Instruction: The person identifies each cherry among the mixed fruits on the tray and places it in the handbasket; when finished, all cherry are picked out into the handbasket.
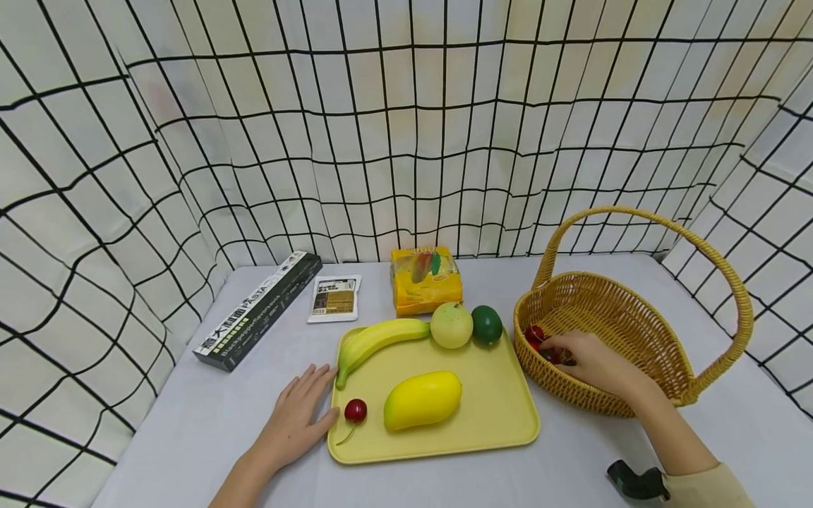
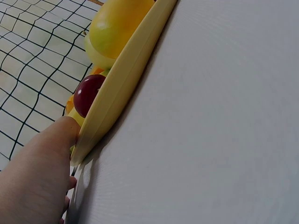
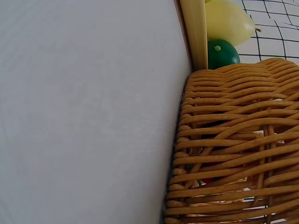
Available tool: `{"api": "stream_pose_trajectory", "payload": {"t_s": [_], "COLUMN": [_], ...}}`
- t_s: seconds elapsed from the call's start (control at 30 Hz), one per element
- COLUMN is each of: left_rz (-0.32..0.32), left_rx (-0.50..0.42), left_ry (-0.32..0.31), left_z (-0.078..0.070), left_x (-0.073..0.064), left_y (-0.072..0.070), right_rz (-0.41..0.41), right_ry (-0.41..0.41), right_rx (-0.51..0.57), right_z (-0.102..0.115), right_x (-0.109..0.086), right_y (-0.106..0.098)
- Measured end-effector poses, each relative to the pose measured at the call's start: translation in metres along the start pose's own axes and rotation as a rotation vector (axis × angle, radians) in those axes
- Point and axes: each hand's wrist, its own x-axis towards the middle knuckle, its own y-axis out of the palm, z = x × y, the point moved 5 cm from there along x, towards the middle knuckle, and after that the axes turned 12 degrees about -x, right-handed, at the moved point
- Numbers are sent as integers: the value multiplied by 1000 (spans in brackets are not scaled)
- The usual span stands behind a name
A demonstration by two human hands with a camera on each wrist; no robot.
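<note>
My left hand (image 1: 297, 418) lies with spread, straight fingers at the left rim of a yellow tray (image 1: 495, 423), its thumb touching the rim. On the tray are a red cherry (image 1: 356, 410) with a stem, a yellow mango (image 1: 423, 401), a banana (image 1: 381, 340), a pale green round fruit (image 1: 452, 325) and a dark green fruit (image 1: 487, 325). My right hand (image 1: 587, 358) reaches into a wicker basket (image 1: 641, 310), fingers curled onto red cherries (image 1: 535, 334) at its left side. The basket wall (image 3: 243, 140) hides that hand in the right wrist view.
A black pasta box (image 1: 259, 310), a small white-and-brown sachet (image 1: 334, 298) and a yellow packet (image 1: 427, 281) lie behind the tray. The basket's tall handle (image 1: 711, 254) arches over it. Black-lined white netting (image 1: 413, 141) surrounds the white table.
</note>
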Motion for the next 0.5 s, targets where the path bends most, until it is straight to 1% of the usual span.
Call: {"api": "stream_pose_trajectory", "payload": {"t_s": [0.27, 0.5], "left_rz": [-14, 0], "left_rx": [4, -3], "left_ry": [15, -5], "left_z": [-1, -2], "left_x": [-1, 0], "left_y": [-2, -1], "right_rz": [-21, -33], "right_ry": [5, -27], "right_rx": [-25, -31], "right_z": [1, 0], "right_x": [-1, 0], "right_y": [-2, -4]}}
